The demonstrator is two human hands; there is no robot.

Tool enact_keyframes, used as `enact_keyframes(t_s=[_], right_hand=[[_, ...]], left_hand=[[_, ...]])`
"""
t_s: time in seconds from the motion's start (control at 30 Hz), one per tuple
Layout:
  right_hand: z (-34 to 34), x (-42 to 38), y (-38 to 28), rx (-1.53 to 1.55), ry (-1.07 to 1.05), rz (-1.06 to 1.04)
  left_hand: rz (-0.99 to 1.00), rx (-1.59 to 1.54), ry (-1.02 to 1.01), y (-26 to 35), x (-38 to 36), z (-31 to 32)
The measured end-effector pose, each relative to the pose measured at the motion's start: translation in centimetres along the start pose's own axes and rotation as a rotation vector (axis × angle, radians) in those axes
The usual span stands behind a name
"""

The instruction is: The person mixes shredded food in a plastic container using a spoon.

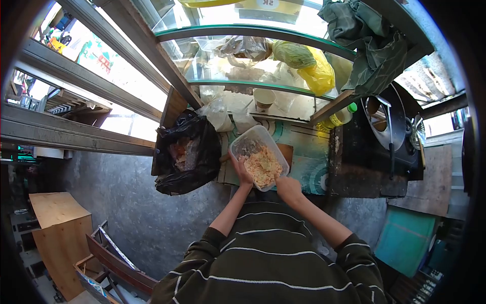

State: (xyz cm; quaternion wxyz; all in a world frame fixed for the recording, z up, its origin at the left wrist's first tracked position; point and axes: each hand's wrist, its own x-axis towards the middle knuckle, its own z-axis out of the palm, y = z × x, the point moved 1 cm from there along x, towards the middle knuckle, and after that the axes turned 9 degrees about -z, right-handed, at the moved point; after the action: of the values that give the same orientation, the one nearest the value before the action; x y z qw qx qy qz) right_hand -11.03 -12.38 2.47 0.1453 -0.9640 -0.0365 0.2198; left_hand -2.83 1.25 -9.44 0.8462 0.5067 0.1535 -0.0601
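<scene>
A clear plastic container (250,135) is tilted over the counter in front of me. Inside lies a crumbly orange-and-white food mix (264,166), heaped toward the end nearest me. My left hand (243,171) grips the container along its left side, the thumb near the rim. At the near right corner, my right hand (289,191) is closed in a fist by the rim. Whatever it holds is hidden by the fingers. Part of a brown wooden board (286,153) shows beneath the container.
Left of the container sits a black plastic bag (172,180) with scraps inside. Behind stands a paper cup (264,97), below glass shelves with a cabbage (293,54) and a yellow bag (319,76). On the right are a bottle (340,117) and a large wok (392,121).
</scene>
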Motion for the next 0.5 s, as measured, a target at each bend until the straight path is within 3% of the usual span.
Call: enact_keyframes(t_s=[0.13,0.2,0.27,0.3,0.37,0.43,0.5], right_hand=[[-5.6,-2.4,0.5,0.016,-0.145,-0.03],[-7.4,-1.9,0.7,-0.001,-0.143,0.035],[-9.7,-1.3,0.4,0.005,-0.044,-0.048],[-9.3,-0.6,0.9,-0.075,-0.028,-0.07],[-7.8,0.1,1.8,-0.047,-0.061,-0.139],[-6.1,0.4,2.4,-0.02,-0.098,-0.218],[-5.1,-0.1,2.5,0.035,-0.041,-0.096]], left_hand=[[-0.006,0.068,-0.094,-0.6,0.3,-0.2],[0.029,0.157,-0.111,0.6,-0.1,0.4],[0.169,0.498,-0.033,1.8,0.0,1.1],[0.171,0.495,-0.035,2.3,0.2,1.4],[-0.25,-0.19,-0.269,2.9,0.7,1.4],[-0.242,-0.152,-0.249,0.7,2.6,-0.6],[-0.229,-0.116,-0.226,0.3,3.2,-1.2]])
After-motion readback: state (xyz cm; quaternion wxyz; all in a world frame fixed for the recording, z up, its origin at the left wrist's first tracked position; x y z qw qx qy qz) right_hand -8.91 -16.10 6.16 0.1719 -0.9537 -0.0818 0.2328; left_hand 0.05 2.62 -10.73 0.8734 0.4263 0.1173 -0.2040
